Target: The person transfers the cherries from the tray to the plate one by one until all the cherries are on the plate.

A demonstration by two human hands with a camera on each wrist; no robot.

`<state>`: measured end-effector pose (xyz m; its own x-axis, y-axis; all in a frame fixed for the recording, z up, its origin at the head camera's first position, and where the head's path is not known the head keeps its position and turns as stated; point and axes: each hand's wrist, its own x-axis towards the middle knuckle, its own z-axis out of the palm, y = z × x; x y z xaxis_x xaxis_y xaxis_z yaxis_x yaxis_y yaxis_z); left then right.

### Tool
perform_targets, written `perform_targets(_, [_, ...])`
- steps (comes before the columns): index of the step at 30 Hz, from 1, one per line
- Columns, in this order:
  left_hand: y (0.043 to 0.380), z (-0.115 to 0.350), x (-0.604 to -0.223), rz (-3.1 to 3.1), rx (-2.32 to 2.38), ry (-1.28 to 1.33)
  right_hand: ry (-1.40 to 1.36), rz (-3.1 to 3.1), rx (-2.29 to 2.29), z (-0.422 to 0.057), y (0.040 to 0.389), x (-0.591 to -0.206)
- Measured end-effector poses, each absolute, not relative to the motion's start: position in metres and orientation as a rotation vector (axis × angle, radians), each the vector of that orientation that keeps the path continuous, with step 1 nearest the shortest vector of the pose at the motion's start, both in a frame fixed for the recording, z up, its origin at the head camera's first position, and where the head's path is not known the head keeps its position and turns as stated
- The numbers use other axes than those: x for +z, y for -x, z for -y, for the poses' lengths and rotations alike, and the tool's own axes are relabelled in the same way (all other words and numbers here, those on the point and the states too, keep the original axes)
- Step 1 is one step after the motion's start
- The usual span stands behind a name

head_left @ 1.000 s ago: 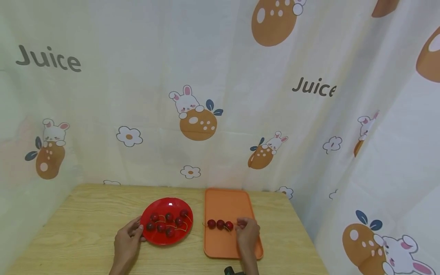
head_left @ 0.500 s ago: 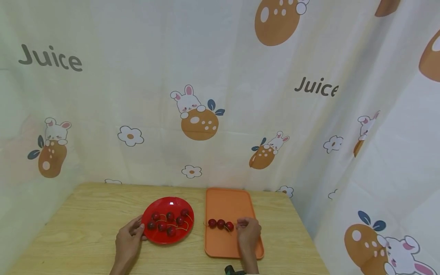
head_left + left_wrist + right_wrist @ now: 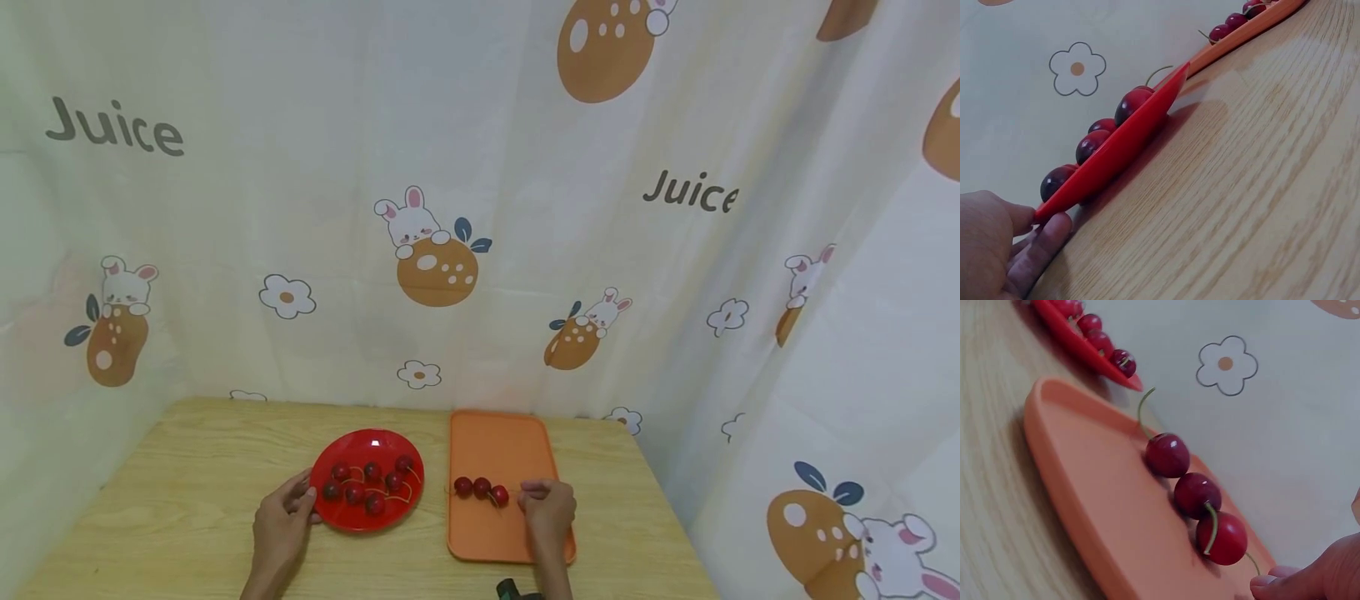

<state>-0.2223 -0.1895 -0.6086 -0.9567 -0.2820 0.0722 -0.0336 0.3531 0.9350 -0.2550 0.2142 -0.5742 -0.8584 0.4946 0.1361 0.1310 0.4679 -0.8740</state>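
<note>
A red plate with several dark red cherries stands on the table. My left hand grips its left rim; in the left wrist view, the thumb lies over the rim and fingers are beneath it. To the right is an orange tray with 3 cherries in a row, the rightmost cherry a brighter red. Beside that cherry, over the tray's right side, is my right hand. Its bent fingertips are right at the end of a thin green stem.
The wooden table meets a pale printed curtain at the back and sides. A dark object shows by the right wrist at the bottom of the head view. Bare wood lies between plate and tray.
My right hand has moved slightly right, away from the rightmost cherry, which stays in the row. The left hand keeps its grip on the plate. The head view has shifted a little.
</note>
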Motion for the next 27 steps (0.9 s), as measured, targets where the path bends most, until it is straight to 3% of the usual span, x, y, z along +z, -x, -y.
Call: perform_targets(27, [0.219, 0.188, -0.605, 2.396, -1.639, -0.278, 0.723, 2.274, 1.641, -0.228, 0.251, -0.570])
